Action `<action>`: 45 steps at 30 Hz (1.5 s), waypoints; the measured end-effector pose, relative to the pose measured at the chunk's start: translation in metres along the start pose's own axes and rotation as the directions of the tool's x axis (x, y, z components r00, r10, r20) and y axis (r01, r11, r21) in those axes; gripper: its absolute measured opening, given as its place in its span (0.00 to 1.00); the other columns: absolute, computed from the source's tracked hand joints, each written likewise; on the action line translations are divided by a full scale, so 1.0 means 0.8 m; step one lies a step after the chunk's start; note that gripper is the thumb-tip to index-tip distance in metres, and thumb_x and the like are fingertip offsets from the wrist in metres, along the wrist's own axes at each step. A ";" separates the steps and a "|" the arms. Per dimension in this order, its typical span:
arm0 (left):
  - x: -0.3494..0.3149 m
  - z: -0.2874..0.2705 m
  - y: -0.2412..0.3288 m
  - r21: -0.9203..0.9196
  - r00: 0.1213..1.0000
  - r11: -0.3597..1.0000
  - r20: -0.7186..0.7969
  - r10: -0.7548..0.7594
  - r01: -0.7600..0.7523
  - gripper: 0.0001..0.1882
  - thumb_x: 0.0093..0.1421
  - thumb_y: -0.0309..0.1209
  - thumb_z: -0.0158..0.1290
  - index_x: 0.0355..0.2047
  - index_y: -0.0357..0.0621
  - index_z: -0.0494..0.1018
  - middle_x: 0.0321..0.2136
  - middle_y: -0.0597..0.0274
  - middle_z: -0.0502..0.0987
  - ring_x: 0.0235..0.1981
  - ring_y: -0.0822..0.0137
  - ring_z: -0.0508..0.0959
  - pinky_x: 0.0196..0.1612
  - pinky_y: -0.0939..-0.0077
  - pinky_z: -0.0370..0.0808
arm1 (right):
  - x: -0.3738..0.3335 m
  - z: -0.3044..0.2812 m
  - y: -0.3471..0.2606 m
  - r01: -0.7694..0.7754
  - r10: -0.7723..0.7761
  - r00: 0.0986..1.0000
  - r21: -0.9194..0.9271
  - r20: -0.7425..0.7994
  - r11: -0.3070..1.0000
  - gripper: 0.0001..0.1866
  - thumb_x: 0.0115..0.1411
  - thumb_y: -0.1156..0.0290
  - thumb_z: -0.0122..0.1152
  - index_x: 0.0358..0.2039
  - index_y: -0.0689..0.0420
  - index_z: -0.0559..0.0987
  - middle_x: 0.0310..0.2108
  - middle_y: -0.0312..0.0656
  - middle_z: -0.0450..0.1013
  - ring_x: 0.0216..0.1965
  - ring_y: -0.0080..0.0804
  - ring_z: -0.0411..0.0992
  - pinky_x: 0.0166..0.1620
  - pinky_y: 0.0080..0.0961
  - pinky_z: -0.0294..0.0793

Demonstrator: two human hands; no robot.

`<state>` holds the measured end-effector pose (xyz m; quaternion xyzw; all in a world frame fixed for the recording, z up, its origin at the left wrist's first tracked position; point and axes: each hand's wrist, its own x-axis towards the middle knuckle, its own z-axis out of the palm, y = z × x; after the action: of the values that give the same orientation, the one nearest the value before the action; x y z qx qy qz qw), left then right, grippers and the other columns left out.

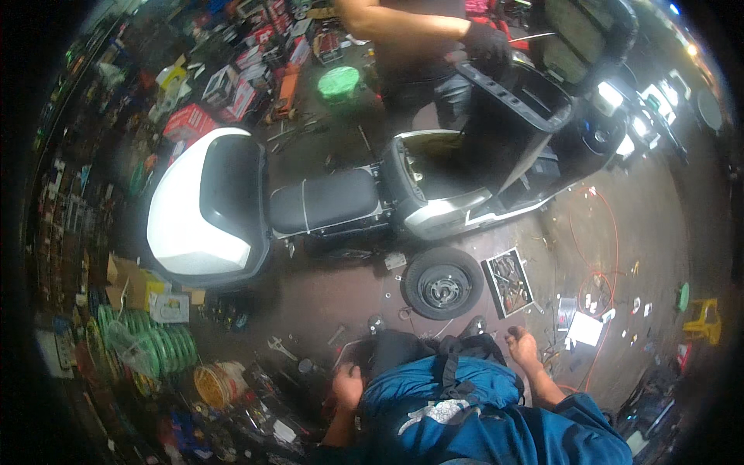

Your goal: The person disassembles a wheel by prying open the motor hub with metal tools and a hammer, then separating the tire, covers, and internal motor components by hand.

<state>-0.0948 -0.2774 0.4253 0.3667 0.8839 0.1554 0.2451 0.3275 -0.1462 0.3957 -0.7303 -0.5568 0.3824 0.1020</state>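
Note:
My left hand (348,385) hangs beside my left knee, its fingers curled in, and I see nothing in them. On the other side, my right hand (525,349) is held out past my right knee with its fingers loosely bent and apart, holding nothing. In front of my knees a small black-tyred wheel (442,284) lies flat on the floor. Nearest to my right hand is a shallow tray (487,268) of tools and small metal parts. Beyond the wheel stands a white scooter with a grey seat (324,203) and a white rear box (178,209); its middle bodywork is opened up.
Across the scooter, a person with a black glove (487,48) works at its front. A green round stool (339,82) stands behind. Green coils (155,345), a bucket (219,385) and a wrench (281,348) lie to my left. An orange hose (614,263) and white papers (584,328) are right.

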 end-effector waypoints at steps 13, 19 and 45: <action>-0.105 -0.023 -0.274 0.108 0.996 0.990 -0.014 -0.089 0.090 0.15 0.57 0.35 0.46 0.42 0.42 0.71 0.40 0.49 0.73 0.40 0.50 0.73 0.44 0.60 0.69 | 0.111 0.090 -0.356 0.571 -0.628 0.769 -0.315 -0.119 0.758 0.35 0.49 0.68 0.61 0.56 0.63 0.60 0.56 0.61 0.55 0.56 0.59 0.55 0.58 0.43 0.55; 0.013 -0.093 -0.232 -0.249 0.897 0.862 0.111 -0.428 0.442 0.22 0.55 0.43 0.51 0.44 0.41 0.69 0.33 0.46 0.76 0.36 0.46 0.75 0.37 0.58 0.71 | 0.286 0.136 -0.417 0.293 -0.432 0.893 -0.567 -0.124 0.769 0.46 0.52 0.54 0.60 0.59 0.71 0.49 0.59 0.66 0.47 0.59 0.60 0.50 0.60 0.45 0.51; -0.102 0.080 -0.177 -0.134 0.839 0.858 -0.184 -0.513 0.496 0.08 0.52 0.32 0.46 0.22 0.44 0.72 0.24 0.51 0.73 0.26 0.53 0.74 0.28 0.58 0.71 | 0.415 0.122 -0.354 0.026 -0.070 0.998 -0.884 -0.008 0.468 0.67 0.39 0.42 0.67 0.59 0.76 0.35 0.62 0.68 0.36 0.63 0.58 0.43 0.62 0.42 0.49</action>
<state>-0.0908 -0.4272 0.3334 0.0921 0.9632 0.1593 0.1960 0.0825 0.2242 0.3439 -0.6705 -0.6921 0.0222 -0.2664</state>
